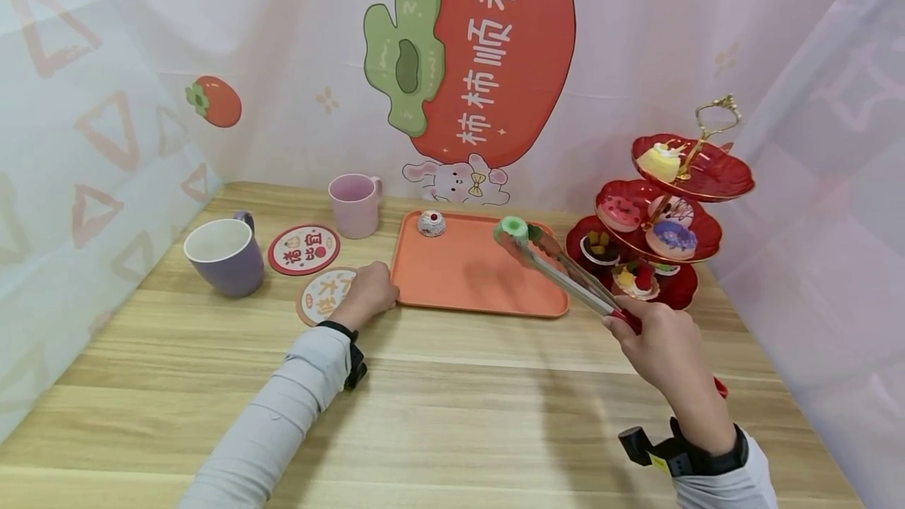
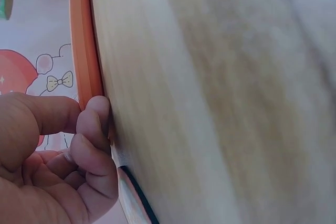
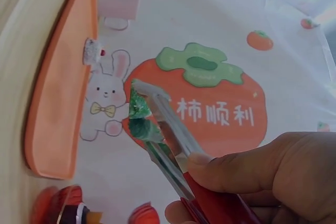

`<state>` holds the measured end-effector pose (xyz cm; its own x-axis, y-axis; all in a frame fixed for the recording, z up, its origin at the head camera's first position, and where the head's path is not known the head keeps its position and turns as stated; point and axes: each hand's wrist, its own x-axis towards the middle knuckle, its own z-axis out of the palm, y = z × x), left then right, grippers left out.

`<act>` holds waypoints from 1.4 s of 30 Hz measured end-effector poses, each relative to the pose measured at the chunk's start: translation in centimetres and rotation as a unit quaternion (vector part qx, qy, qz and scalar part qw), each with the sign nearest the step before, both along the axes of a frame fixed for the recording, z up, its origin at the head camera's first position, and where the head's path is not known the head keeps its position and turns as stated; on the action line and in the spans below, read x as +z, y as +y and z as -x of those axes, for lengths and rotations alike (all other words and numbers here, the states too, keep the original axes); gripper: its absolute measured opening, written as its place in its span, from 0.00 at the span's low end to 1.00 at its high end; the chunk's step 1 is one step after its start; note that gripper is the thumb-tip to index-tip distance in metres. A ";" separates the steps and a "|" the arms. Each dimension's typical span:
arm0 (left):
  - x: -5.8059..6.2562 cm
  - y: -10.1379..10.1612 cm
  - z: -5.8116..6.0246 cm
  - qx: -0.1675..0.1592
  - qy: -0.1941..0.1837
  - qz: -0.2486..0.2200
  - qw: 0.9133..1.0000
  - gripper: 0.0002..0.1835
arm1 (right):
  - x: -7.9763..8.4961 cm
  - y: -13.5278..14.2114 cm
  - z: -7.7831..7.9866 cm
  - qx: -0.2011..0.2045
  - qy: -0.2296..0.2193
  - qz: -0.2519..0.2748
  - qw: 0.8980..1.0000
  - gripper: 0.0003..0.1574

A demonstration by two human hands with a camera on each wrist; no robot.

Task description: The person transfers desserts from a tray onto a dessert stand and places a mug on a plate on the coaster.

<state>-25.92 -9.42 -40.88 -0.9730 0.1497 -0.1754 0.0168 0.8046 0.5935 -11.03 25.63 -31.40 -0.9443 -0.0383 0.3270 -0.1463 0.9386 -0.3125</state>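
Observation:
My left hand point(image 1: 369, 291) is at the near left corner of an orange tray point(image 1: 481, 264); its thumb and finger pinch the rim point(image 2: 86, 51) in the left wrist view. A small white cake point(image 1: 431, 224) with a red berry sits at the tray's far left. My right hand point(image 1: 661, 340) grips red-handled metal tongs point(image 1: 576, 281). At their tips, above the tray's right part, is a small pale green ring-shaped sweet point(image 1: 513, 227). The right wrist view shows green at the tong tips point(image 3: 140, 116), but sweet and tips are hard to tell apart there.
A red three-tier stand point(image 1: 735, 179) with several small cakes and doughnuts rises at the right, close to the tongs. At left are a purple mug point(image 1: 229, 265), a pink mug point(image 1: 355, 210) and two round coasters point(image 1: 304, 250). A printed curtain point(image 1: 283, 45) hangs behind.

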 end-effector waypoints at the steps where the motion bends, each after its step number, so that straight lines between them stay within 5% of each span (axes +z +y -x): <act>1: 0.0 0.0 0.0 -0.001 0.000 0.002 1.000 0.15 | 0.2 0.1 -0.1 -0.001 0.001 0.000 1.000 0.22; 14: 0.0 -0.1 0.1 0.005 -0.004 0.003 1.000 0.14 | 2.3 1.5 -1.4 -0.007 0.084 -0.024 0.996 0.22; 28: -0.1 -0.1 0.2 0.011 -0.013 0.011 1.000 0.12 | 3.9 3.3 -2.9 -0.028 0.107 -0.007 0.994 0.19; 42: 0.0 0.0 0.2 0.002 -0.006 0.017 1.000 0.13 | 5.4 5.6 -4.3 -0.107 0.106 -0.026 0.988 0.25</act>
